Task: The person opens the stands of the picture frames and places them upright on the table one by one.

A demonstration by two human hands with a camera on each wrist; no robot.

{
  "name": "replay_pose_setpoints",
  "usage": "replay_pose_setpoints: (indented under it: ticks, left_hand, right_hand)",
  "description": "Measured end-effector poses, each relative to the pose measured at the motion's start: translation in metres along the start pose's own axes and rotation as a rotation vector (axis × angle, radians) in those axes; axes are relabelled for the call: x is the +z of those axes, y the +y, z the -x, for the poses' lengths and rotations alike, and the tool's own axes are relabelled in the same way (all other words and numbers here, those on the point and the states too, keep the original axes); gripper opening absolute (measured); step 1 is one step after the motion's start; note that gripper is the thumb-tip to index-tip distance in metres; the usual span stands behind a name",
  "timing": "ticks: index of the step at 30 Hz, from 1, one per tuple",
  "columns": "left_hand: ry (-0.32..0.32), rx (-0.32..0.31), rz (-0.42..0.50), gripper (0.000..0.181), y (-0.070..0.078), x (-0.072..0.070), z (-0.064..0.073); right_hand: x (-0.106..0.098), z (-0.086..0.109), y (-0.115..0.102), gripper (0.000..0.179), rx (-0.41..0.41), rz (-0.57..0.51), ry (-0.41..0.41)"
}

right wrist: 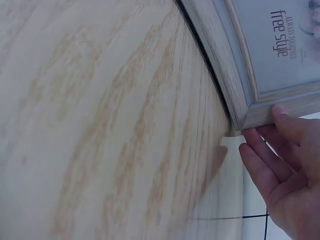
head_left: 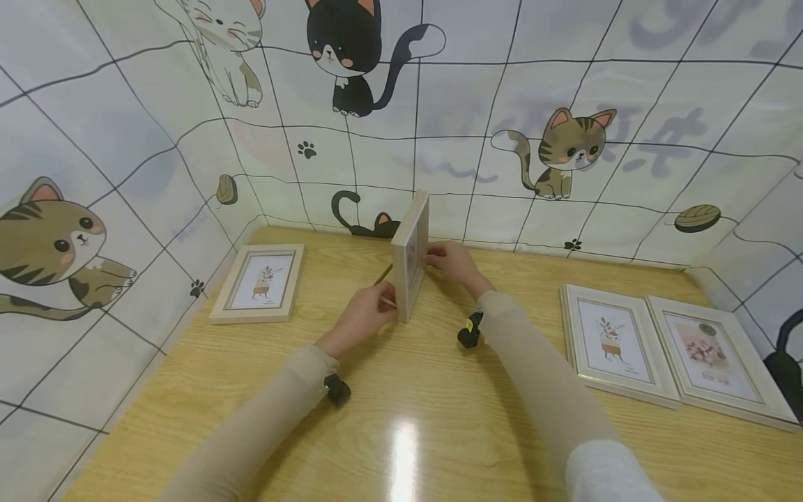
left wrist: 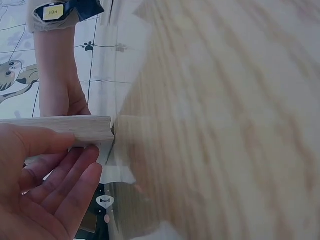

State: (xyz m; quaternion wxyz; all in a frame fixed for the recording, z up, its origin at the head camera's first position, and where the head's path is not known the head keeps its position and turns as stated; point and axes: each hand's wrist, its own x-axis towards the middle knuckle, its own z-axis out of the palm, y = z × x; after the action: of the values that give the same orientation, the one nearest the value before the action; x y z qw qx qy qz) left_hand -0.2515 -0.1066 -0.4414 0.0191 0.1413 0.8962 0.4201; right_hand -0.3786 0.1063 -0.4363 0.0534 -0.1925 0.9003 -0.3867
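Note:
A pale wood-grain picture frame stands upright on the table, nearly edge-on in the head view. My left hand pinches its near side low down; in the left wrist view, the thumb lies on one face of the frame's edge and the fingers on the other. At the far side, my right hand grips the border between thumb and fingers. "free style" is printed on the picture in the right wrist view. A thin brown strip juts out behind the frame, partly hidden.
Another frame with a plant picture lies flat at the left. Two more, a plant frame and a pink-flower frame, lie side by side at the right. A cat-patterned backdrop borders the wooden table.

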Motion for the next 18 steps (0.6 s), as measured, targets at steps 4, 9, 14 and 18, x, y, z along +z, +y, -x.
replay_pose_setpoints:
  ticks: [4, 9, 14, 18]
  left_hand:
    - [0.029, -0.014, -0.020, 0.020, 0.002, -0.003, -0.001]
    - [0.073, -0.040, -0.021, 0.025, 0.004, -0.007, -0.003]
    - [0.096, -0.026, 0.024, 0.028, 0.007, -0.008, -0.007]
    - [0.127, -0.019, 0.042, 0.031, 0.009, -0.010, -0.010]
  right_hand:
    - [-0.002, 0.003, 0.000, 0.030, 0.007, 0.044, 0.040]
    - [-0.004, 0.009, -0.004, 0.030, 0.012, 0.093, 0.122]
    - [-0.009, 0.017, -0.011, 0.027, 0.026, 0.077, 0.217]
    - [-0.013, 0.020, -0.014, 0.027, 0.029, 0.089, 0.258]
